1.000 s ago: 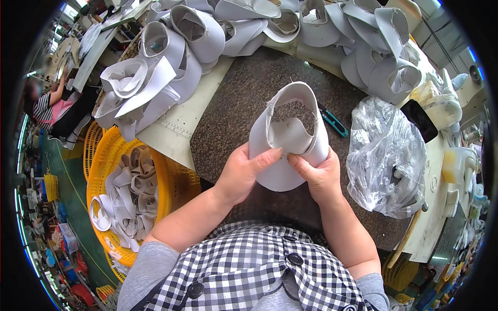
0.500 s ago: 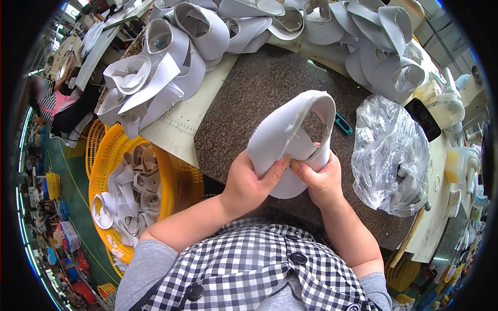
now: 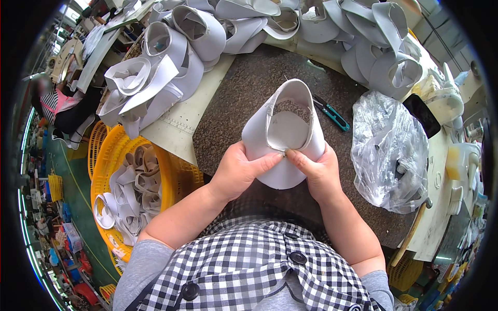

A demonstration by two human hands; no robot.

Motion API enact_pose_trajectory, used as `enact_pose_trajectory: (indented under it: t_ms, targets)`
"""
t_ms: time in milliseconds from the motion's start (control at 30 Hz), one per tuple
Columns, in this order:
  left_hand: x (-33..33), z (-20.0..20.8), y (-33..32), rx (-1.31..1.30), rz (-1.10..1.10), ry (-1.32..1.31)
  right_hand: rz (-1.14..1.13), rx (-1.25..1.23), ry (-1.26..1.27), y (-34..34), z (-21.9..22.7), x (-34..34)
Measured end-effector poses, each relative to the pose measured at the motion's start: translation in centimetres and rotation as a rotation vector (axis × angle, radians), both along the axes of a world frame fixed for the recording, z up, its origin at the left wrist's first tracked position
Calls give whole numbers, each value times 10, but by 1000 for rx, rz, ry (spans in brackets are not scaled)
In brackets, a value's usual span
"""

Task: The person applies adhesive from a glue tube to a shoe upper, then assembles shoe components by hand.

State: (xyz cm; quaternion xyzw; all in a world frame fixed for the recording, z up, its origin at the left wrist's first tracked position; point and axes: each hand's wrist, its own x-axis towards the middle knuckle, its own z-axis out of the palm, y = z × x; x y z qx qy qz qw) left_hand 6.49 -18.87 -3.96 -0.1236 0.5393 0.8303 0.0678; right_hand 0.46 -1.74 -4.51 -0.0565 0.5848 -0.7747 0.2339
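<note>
Between my two hands is a white shoe upper (image 3: 282, 173), held above the dark speckled work surface (image 3: 228, 103). Its opening faces up, and the surface shows through it. My left hand (image 3: 236, 171) grips the left side, thumb pressed on the near rim. On the right side, my right hand (image 3: 319, 173) has the same grip, its thumb almost meeting the other at the rim's middle. The fingers of both hands are mostly hidden behind the white material. Teal-handled thread snips (image 3: 334, 115) lie on the surface beyond my right hand.
More white uppers (image 3: 199, 31) are heaped along the far edge. A yellow basket (image 3: 176, 176) of white and beige pieces stands at the left. To the right are a clear plastic bag (image 3: 389, 155), a black phone (image 3: 421, 115), a wooden-handled hammer (image 3: 412, 233) and a brush (image 3: 455, 201).
Both hands have turned the shoe upper from a tilt to nearly upright and shifted it slightly left and away from me. More of the thread snips now shows.
</note>
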Motion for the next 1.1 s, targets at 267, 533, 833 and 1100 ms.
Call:
enact_pose_trajectory:
  t_ms: [267, 533, 833, 1100]
  targets:
    - [7, -4, 11, -467, 46, 202, 6, 145, 58, 1, -7, 3]
    - [16, 4, 11, -403, 122, 259, 29, 45, 192, -4, -9, 13]
    - [32, 21, 9, 118, 79, 92, 104, -154, 176, 5, 0, 24]
    - [25, -18, -1, -281, 37, 135, -453, 868, 827, 130, 57, 45]
